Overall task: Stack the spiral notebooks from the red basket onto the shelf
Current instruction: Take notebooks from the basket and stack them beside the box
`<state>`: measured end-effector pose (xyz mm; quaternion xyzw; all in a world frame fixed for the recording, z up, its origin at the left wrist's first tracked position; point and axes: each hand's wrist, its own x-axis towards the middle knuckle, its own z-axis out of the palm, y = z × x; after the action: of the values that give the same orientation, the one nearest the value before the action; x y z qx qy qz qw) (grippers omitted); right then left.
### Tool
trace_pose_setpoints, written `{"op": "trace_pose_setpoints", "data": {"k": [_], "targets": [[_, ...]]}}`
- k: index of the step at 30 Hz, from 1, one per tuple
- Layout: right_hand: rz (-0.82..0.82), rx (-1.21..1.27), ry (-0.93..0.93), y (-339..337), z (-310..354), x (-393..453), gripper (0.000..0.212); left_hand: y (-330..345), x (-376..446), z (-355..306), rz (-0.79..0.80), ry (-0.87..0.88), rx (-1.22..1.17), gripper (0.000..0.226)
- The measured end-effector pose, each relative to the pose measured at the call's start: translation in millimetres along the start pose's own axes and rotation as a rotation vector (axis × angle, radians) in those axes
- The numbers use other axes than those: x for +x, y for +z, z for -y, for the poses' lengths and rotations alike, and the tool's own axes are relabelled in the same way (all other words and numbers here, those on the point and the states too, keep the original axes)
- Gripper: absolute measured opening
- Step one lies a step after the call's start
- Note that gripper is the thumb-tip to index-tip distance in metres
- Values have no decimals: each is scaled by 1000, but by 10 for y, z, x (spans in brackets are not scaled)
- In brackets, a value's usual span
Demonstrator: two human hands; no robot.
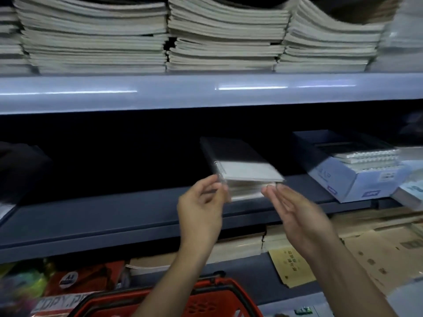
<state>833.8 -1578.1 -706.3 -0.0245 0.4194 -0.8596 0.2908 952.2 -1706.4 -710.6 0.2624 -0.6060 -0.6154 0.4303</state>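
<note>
Our left fingers (217, 186) pinch the near left corner of a small pile of notebooks (242, 170), thumb and fingertips curled onto the spiral edge; our right fingers (271, 191) are straight and lie against the near right corner, steadying rather than gripping. The left hand (201, 209) therefore carries most of the hold, while the right hand (304, 220) only props.

The pile sits at the front of the dark middle shelf (137, 213), its near end over the lip; whether its underside already rests on the board we cannot tell, since the picture is blurred.

We judge the risk plain enough: the pile is held at two corners only, so the lower notebooks could slide apart or fan out; if the open right hand slips off, the near end may drop off the lip toward the red basket (206, 298) below; a push off-line could also skew it toward the blue box (357, 179) of spiral pads just to its right.

The long axis runs from us into the shelf, leaning slightly leftward at the far end; the spiral binding lies along the left long side; the dark cover faces up.
</note>
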Motion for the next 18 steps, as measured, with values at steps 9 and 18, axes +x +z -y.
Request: {"op": "trace_pose_setpoints", "data": {"k": [9,18], "targets": [[-64,-113,-74,285,-87,334,21,272,211,66,-96,72,126,6],[-82,-295,-81,438,-118,481,13,165,394,99,-126,80,194,15]]}}
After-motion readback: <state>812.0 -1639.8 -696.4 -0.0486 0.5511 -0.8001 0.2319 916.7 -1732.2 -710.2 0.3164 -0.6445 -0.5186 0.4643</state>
